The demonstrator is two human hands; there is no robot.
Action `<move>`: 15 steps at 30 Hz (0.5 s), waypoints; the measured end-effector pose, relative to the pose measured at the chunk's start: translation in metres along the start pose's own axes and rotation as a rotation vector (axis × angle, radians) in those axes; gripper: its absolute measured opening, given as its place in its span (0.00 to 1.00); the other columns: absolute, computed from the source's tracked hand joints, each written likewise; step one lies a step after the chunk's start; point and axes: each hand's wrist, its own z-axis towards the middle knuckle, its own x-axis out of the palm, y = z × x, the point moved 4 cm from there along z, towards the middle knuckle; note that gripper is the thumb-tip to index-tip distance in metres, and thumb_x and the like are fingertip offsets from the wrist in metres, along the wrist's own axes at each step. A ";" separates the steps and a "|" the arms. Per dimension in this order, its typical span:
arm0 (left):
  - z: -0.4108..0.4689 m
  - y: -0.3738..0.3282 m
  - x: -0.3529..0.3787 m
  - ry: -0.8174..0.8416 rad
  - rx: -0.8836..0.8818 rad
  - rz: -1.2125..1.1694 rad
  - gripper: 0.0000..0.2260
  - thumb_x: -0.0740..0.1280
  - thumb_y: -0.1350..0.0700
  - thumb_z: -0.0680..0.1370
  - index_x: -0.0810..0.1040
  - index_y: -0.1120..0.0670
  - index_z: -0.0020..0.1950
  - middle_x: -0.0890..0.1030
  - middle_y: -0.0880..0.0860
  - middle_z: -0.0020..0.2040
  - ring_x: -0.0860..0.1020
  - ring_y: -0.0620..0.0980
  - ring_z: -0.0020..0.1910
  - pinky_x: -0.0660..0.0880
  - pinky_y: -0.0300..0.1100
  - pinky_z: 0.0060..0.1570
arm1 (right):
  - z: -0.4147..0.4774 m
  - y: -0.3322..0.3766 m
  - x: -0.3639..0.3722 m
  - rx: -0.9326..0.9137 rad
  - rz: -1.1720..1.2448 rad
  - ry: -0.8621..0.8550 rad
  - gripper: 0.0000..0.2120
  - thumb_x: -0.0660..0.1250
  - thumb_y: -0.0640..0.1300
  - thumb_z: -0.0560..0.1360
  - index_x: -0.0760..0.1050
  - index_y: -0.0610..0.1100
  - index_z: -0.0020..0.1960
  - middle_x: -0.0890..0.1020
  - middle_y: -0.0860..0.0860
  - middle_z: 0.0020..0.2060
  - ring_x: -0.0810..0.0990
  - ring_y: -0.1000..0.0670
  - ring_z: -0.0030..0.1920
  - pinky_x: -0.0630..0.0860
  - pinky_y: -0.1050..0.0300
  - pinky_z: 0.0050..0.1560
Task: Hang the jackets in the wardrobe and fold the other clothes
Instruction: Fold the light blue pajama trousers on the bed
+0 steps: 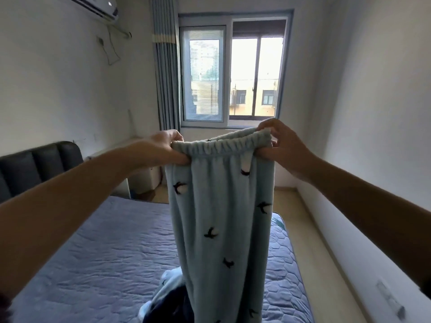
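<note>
A pair of light blue fleece trousers (221, 217) with small dark bird prints hangs straight down in front of me over the bed. My left hand (161, 148) grips the left end of the elastic waistband. My right hand (279, 143) pinches the right end, and the band is stretched level between them. The legs hang together down past the bottom of the view. Below them on the bed lies a heap of other clothes (168, 299), pale blue and dark navy, partly hidden by the trousers.
The bed (93, 252) has a quilted grey-blue cover and a dark padded headboard (35, 166) at the left. A window (233, 75) with a striped curtain (165, 66) is straight ahead. A narrow strip of floor (310, 229) runs along the right wall.
</note>
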 end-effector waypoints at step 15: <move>0.082 0.006 -0.008 -0.292 -0.223 -0.445 0.10 0.72 0.57 0.74 0.76 0.55 0.53 0.82 0.59 0.38 0.81 0.50 0.25 0.80 0.42 0.26 | 0.083 -0.042 0.012 0.648 0.035 -0.188 0.13 0.62 0.34 0.77 0.70 0.46 0.60 0.81 0.43 0.46 0.84 0.47 0.31 0.82 0.56 0.33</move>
